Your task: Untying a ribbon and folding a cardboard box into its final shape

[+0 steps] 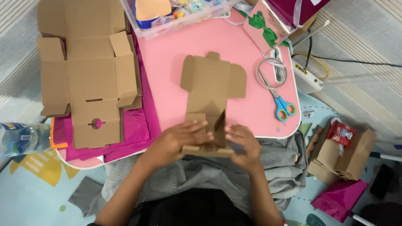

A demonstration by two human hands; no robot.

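- Head view: left hand point(177, 139) has its fingers point(197, 126) curled round the near left flap of a small brown die-cut cardboard box blank point(211, 94), gripping it at the table's near edge.
- Right hand point(243, 143) is clamped on the blank's right near part, thumb on top; fingers underneath mostly hidden, so grip depth is unclear.
- Blank is half folded: near end raised into walls btwn both hands, far end w/ rounded tabs lies flat on the pink rounded tabletop point(171, 60).
- Left of it: larger flat brown cardboard box blank point(88, 72) atop magenta foil sheets point(133, 125).
- Clear plastic water bottle point(12, 138) w/ blue label at far left edge.
- Blue-handled scissors point(277, 94) right of the blank, near a green ribbon bow point(262, 26).
- Clear plastic tub point(178, 17) of craft bits at far edge.
- Red snack packet point(342, 133) sits in a brown paper bag point(343, 158), floor right; magenta bag point(338, 197) near it.
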